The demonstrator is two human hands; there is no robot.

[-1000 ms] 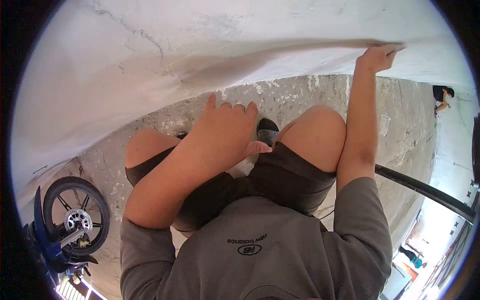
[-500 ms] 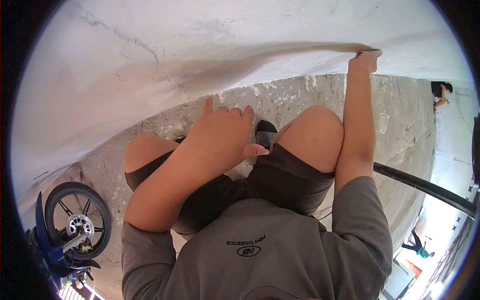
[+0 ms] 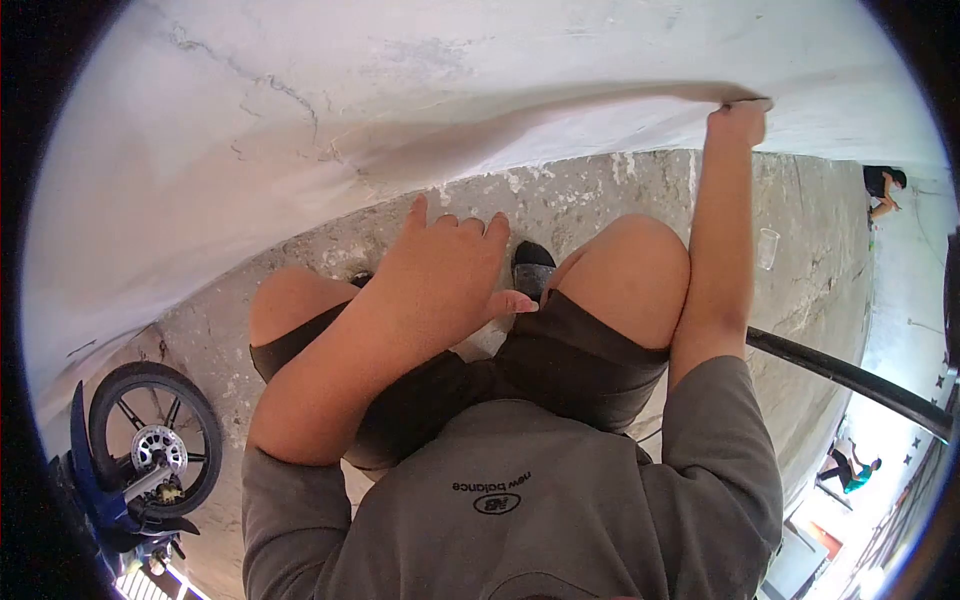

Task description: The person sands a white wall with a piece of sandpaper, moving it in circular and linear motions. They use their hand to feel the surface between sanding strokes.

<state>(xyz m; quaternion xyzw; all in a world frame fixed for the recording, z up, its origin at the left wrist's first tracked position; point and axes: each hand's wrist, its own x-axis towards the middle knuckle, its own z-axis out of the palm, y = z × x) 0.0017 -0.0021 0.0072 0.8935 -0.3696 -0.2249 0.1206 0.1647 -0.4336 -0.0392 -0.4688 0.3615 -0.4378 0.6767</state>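
The shirt (image 3: 560,500) reads "new balance" and "NB", upside down. The right hand (image 3: 738,124) curls against the wall (image 3: 420,90) at the floor's (image 3: 810,300) far edge, its grip unclear. The left hand (image 3: 452,262) hangs between the knees, fingers apart.

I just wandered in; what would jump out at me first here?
Probably the bare right hand, curled against the cracked white plaster-like wall at upper right. Next, the bare left hand, its thumb spread, near the middle of the view. The round black motorbike wheel with a silver disc also stands out at lower left.
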